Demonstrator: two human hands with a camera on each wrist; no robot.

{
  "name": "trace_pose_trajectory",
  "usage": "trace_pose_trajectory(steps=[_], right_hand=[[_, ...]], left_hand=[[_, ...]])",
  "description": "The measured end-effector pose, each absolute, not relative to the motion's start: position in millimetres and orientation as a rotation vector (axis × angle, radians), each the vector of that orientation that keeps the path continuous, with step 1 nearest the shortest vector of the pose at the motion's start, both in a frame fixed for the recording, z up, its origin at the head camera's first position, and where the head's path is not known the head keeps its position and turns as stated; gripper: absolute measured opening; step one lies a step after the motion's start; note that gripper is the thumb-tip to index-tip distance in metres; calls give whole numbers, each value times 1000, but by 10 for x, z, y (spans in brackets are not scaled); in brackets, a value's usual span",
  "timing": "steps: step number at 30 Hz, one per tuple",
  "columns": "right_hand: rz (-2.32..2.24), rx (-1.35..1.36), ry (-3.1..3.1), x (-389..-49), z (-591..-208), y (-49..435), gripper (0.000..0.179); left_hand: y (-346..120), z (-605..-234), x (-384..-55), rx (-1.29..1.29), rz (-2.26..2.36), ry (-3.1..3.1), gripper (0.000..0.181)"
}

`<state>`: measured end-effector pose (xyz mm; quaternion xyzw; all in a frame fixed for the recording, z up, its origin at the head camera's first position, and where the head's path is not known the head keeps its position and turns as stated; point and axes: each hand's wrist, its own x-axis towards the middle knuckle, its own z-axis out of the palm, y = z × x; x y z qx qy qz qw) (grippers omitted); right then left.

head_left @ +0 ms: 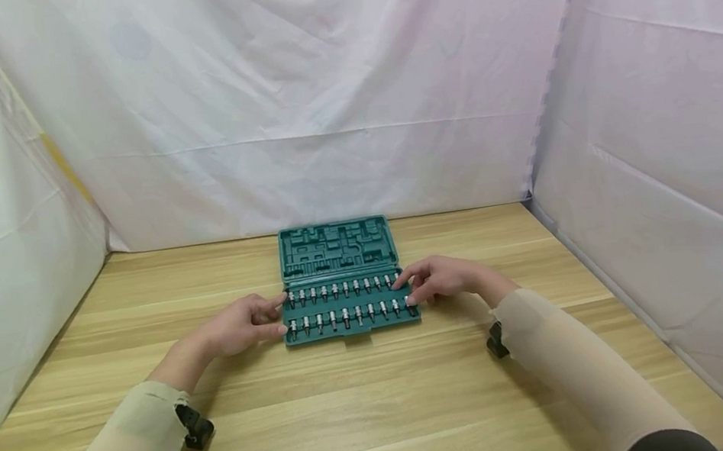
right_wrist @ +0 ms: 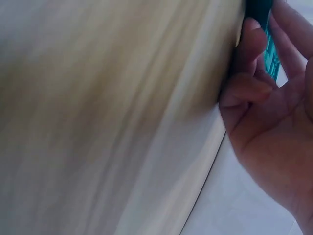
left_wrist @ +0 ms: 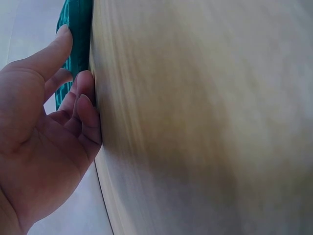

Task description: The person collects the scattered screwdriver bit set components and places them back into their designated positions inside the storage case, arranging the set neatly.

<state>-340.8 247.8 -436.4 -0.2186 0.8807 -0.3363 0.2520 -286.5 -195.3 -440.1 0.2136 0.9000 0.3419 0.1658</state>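
Observation:
A green bit socket case [head_left: 346, 302] lies unfolded on the table, its lid [head_left: 337, 248] tipped back at the far side. Two rows of silver sockets with dark bits [head_left: 346, 318] fill the near half. At its left end my left hand [head_left: 240, 326] holds the rim, thumb [left_wrist: 58, 46] and index finger spread along the edge, the other fingers curled low beside the wall. My right hand [head_left: 441, 277] holds the right end, index finger and thumb over the rim by the end bits. The case wall [right_wrist: 257, 10] partly hides behind the right fingers.
The wooden table [head_left: 335, 429] spreads around the case. White cloth [head_left: 308, 94] hangs behind it, with more sheets at left and right. A small black camera [head_left: 197, 427] sits on the left wrist, another [head_left: 496, 340] on the right.

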Motion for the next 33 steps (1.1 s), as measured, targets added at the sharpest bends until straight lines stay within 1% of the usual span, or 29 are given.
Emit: trace_pose_trajectory(steps=[5,14,21,33], right_hand=[[-946,-517,2368,-3415,-4321,2430,39],[-964,-496,2365,-3401,-4304,2372,38],[-990,-414,2377,-3415,-4302,2330,33],[-1033,-365,2351,-3370,-4320,2363,34]], left_hand=[[-1946,-4392,-2861,610,961,2576,80],[-1943,-4386,-2851,611,970,2574,78],[-1945,-4369,-2861,618,992,2569,78],[-1945,-4398,-2854,613,980,2568,79]])
